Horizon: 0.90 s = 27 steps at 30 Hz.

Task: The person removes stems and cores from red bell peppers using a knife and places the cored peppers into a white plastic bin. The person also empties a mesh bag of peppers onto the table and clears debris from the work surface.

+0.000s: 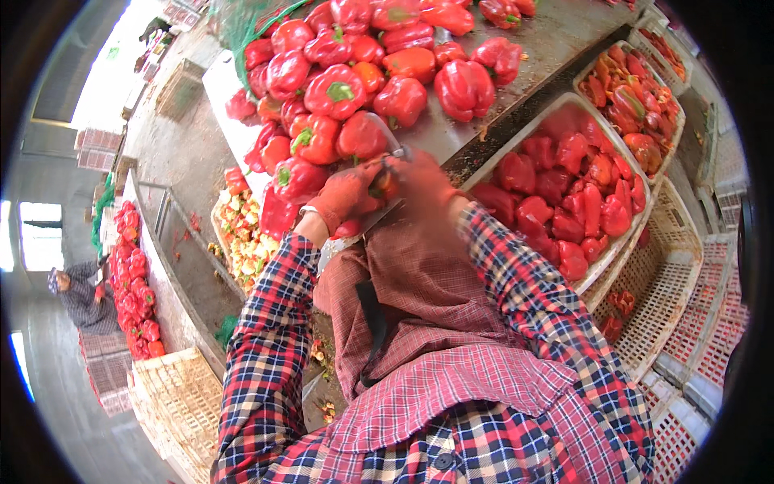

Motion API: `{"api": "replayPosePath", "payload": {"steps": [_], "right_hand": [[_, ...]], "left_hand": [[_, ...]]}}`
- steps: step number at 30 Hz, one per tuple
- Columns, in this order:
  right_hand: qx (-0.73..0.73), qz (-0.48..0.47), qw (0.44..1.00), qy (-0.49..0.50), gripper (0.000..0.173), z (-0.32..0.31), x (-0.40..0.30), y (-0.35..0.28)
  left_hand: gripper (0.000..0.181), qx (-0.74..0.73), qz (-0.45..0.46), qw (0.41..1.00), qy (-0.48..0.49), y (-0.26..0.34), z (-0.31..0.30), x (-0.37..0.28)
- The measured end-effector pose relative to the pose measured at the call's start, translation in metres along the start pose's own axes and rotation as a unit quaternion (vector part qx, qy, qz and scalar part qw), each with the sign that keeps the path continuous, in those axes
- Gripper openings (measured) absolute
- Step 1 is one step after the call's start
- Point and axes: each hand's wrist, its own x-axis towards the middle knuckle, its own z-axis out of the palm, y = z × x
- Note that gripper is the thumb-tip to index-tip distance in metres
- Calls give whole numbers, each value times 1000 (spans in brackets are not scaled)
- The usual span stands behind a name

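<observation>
Both my hands wear orange-red gloves and meet at the near edge of the steel table, above my lap. My left hand [346, 196] is closed around a red bell pepper [382, 186], mostly hidden by the fingers. Blurred by motion, my right hand [420, 178] grips a small metal tool [396, 148], perhaps a knife, whose thin curved end sticks out past the fingers. Directly beyond the hands lies a heap of whole red bell peppers [335, 91], several with green stems. One pepper [361, 136] lies just past my left fingertips.
To the right stand a crate of cut red peppers [568, 181], another pepper crate [629, 97] and a plastic basket [659, 290] with a few pieces. Cores fill a container [242, 230] at left. Another person [91, 296] sits by a pepper-covered table [172, 290] farther left.
</observation>
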Motion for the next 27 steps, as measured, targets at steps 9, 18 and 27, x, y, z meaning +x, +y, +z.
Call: {"api": "replayPosePath", "payload": {"steps": [9,18,27], "right_hand": [[246,91,951,-163,40,-26,-44,-23],[71,-155,974,-150,46,-41,-81,-20],[284,-90,951,-80,47,-32,-135,-52]], "left_hand": [[47,-514,-34,857,-28,17,12,-15],[38,-585,-72,807,-30,108,-24,-40],[49,-10,-181,897,404,43,-2,-44]]}}
